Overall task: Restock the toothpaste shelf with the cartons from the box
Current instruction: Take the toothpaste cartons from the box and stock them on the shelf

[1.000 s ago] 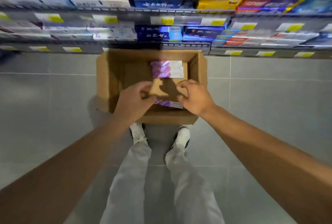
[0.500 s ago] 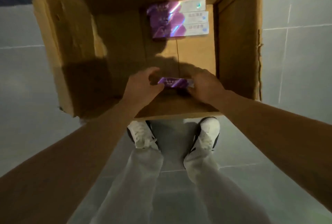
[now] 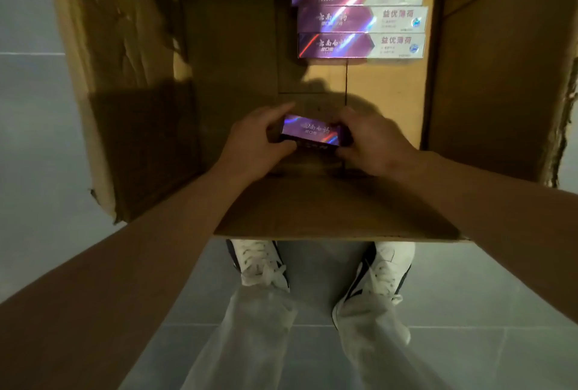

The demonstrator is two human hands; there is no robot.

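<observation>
An open cardboard box (image 3: 488, 92) stands on the floor below me. Near its front wall both hands hold purple toothpaste cartons (image 3: 309, 133), stacked. My left hand (image 3: 255, 139) grips their left end, and my right hand (image 3: 372, 142) grips their right end, which it hides. Three more purple and white cartons (image 3: 359, 18) lie flat side by side at the back right of the box floor. The shelf is out of view.
Grey tiled floor (image 3: 28, 108) surrounds the box. My two white shoes (image 3: 259, 264) and pale trouser legs stand just behind the box's near wall. The left part of the box floor is bare and in shadow.
My head has tipped down and closer, so the shelves have left the view and the box fills it. Both hands have closed round the ends of the near cartons and raised them a little.
</observation>
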